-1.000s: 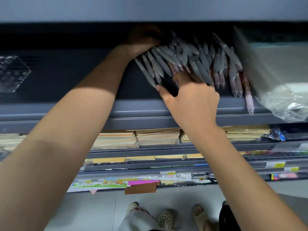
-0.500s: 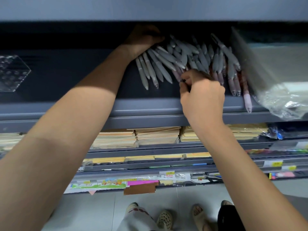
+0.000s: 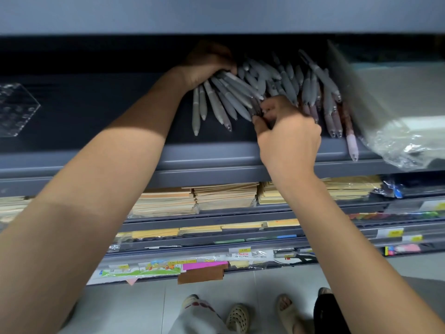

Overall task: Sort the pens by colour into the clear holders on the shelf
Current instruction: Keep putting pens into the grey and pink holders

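Now your right hand (image 3: pixel 289 136), lately open, pinches one pen (image 3: pixel 255 106). Your left hand (image 3: pixel 207 66) grips the grey pens (image 3: pixel 224 102): sorting proceeds.

Left grip (image 3: pixel 207 66) sits in shadow, upper centre. Its fingertips & the top ends of the grey pens (image 3: pixel 224 97) it holds are hidden under it. Right grip (image 3: pixel 289 136) pinches into the pen pile (image 3: pixel 313 90); which pen, can't tell. Its fingers (image 3: pixel 277 104) cover the barrels beneath. Barrel colours in the pile are mostly hidden by grey sleeves & dim light. Clear holder (image 3: pixel 16 109), upper left, is faint & cut by the frame edge. Plastic bag (image 3: pixel 397 121), right side, is blurred & cut off, contents unclear. Price labels (image 3: pixel 390 233), lower right, too small to read. Left forearm (image 3: pixel 96 189) & right forearm (image 3: pixel 349 237) run off the btm edge.
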The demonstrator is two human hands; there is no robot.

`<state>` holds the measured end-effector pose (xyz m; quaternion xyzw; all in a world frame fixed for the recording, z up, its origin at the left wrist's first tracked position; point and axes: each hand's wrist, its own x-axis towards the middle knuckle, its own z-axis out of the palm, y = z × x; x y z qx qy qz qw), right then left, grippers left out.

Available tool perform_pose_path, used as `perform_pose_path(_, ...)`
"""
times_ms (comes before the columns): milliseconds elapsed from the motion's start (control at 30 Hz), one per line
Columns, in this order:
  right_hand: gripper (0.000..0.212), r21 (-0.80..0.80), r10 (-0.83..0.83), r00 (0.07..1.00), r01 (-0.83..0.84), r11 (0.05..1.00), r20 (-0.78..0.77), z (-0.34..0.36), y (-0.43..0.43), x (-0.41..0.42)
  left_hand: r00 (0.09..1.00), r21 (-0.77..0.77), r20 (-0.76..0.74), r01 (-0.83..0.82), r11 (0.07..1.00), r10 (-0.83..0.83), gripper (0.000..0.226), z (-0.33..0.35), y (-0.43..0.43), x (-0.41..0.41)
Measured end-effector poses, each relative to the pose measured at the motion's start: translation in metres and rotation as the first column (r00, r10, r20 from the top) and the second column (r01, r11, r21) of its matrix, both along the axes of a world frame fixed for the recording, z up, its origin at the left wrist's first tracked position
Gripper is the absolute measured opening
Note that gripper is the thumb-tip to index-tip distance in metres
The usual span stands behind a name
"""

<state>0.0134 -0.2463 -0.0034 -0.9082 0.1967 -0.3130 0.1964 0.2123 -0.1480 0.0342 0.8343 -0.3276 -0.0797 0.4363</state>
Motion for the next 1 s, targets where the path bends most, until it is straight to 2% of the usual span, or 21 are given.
perform_pose_path(100,0.017,0.01,-0.004,1.0,0.004,1.0,-0.016,0.001,0.001,0.002,0.999,-0.088,-0.035,-0.022,0.996,0.019,0.029,0.001,-0.001,-0.004)
perform_pose_path(167,0.017,0.023,-0.001,0.999,0.002,1.0,-0.034,0.001,0.0,0.001,0.999,-0.094,-0.039,-0.036,0.995,0.033,0.028,0.0,-0.002,-0.005)
perform_pose_path(267,0.02,0.066,0.04,0.999,-0.04,0.997,0.001,0.001,-0.002,-0.002,0.998,-0.01,-0.024,-0.054,0.998,0.054,0.018,-0.001,-0.002,-0.005)
perform_pose_path(333,0.025,0.063,0.051,0.998,-0.052,0.997,0.03,0.002,-0.003,-0.004,0.998,0.043,-0.015,-0.056,0.997,0.057,0.021,-0.001,-0.002,-0.004)
perform_pose_path(433,0.03,0.048,0.044,0.999,-0.044,0.998,0.005,0.004,-0.002,-0.003,0.998,0.051,-0.009,-0.061,0.997,0.062,0.02,0.001,-0.001,-0.007)
perform_pose_path(533,0.031,0.063,0.049,0.999,-0.049,0.997,0.0,0.005,-0.002,-0.003,0.997,0.034,-0.009,-0.081,0.996,0.081,0.037,0.003,-0.002,-0.008)
perform_pose_path(667,0.024,0.001,0.081,0.996,-0.081,0.997,-0.026,0.005,-0.002,-0.005,0.996,0.071,0.013,-0.088,0.994,0.088,0.037,0.004,-0.003,-0.008)
perform_pose_path(833,0.027,-0.018,0.124,0.992,-0.124,0.992,-0.021,0.005,-0.002,-0.008,0.978,-0.095,0.061,-0.193,0.977,0.2,0.04,0.003,-0.009,-0.011)
perform_pose_path(900,0.026,-0.046,0.133,0.991,-0.134,0.99,-0.027,0.004,-0.002,-0.007,0.955,-0.027,0.082,-0.284,0.958,0.285,0.03,0.008,-0.014,-0.011)
perform_pose_path(933,0.026,-0.053,0.141,0.99,-0.142,0.988,-0.028,0.004,-0.002,-0.008,0.939,0.048,0.12,-0.33,0.943,0.323,0.035,0.012,-0.015,-0.012)
perform_pose_path(1000,0.026,-0.046,0.15,0.988,-0.151,0.987,-0.02,0.004,-0.002,-0.008,0.92,0.182,0.159,-0.385,0.905,0.359,0.06,0.016,-0.009,-0.018)
